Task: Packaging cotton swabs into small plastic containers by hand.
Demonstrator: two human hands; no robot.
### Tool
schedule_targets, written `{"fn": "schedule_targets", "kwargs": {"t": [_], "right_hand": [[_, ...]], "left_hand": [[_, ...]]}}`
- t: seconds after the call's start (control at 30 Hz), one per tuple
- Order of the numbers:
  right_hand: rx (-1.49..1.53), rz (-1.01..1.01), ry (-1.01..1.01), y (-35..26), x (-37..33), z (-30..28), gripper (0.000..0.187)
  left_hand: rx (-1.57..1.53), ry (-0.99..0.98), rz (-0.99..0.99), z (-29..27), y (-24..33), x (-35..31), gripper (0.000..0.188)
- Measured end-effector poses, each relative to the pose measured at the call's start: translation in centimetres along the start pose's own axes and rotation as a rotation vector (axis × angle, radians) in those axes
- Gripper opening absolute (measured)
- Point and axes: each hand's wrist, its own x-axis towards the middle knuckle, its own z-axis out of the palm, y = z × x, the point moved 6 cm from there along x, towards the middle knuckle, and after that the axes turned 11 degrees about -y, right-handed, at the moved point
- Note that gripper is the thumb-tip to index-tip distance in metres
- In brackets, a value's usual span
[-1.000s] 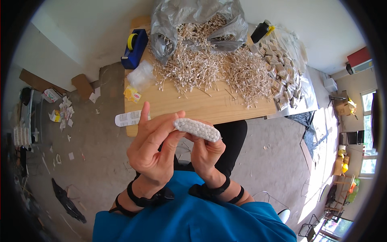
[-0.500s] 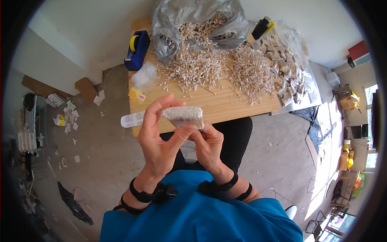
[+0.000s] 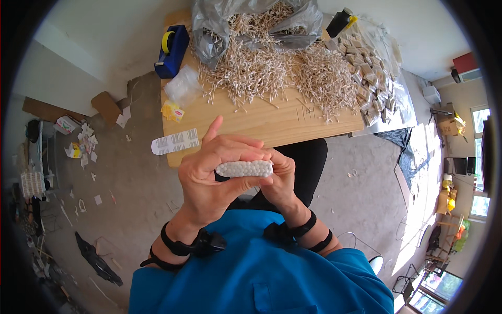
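Both hands close round one pack of cotton swabs (image 3: 244,169) in front of my chest. Its end faces me, a flat oval of tightly packed white cotton tips. My left hand (image 3: 209,170) wraps it from the left, fingers over the top edge and thumb along the bottom. Gripping its right end is my right hand (image 3: 280,178), fingers and thumb pressed on the pack. Beyond the hands, loose cotton swabs (image 3: 246,78) lie heaped on the wooden table (image 3: 251,123). A grey plastic bag (image 3: 209,31) at the back holds more of them.
A blue tape dispenser (image 3: 172,52) stands at the table's left. Near it lie clear plastic bags (image 3: 183,86), a small yellow packet (image 3: 172,111) and a sheet of barcode labels (image 3: 175,142). Filled packs (image 3: 368,78) pile up at the right beside a black bottle (image 3: 340,22).
The pack has tipped so its white-tipped end now faces me, and it sits slightly lower. My left fingers have folded over its top; my right hand has shifted to its right end.
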Motion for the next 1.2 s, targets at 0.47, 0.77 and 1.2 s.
{"fn": "schedule_targets", "kwargs": {"t": [0.47, 0.77, 1.2], "right_hand": [[0.051, 0.108, 0.018, 0.4, -0.2, -1.5, 0.019], [0.044, 0.203, -0.098, 0.5, 0.3, -2.3, 0.015], [0.192, -0.036, 0.18, -0.2, 0.7, 0.5, 0.02]], "left_hand": [[-0.21, -0.184, -0.121, 0.8, -0.7, 0.0, 0.034], [-0.306, -0.436, -0.138, 1.0, -1.5, -0.3, 0.051], [0.251, 0.371, 0.096, 0.7, 0.2, -1.3, 0.038]]}}
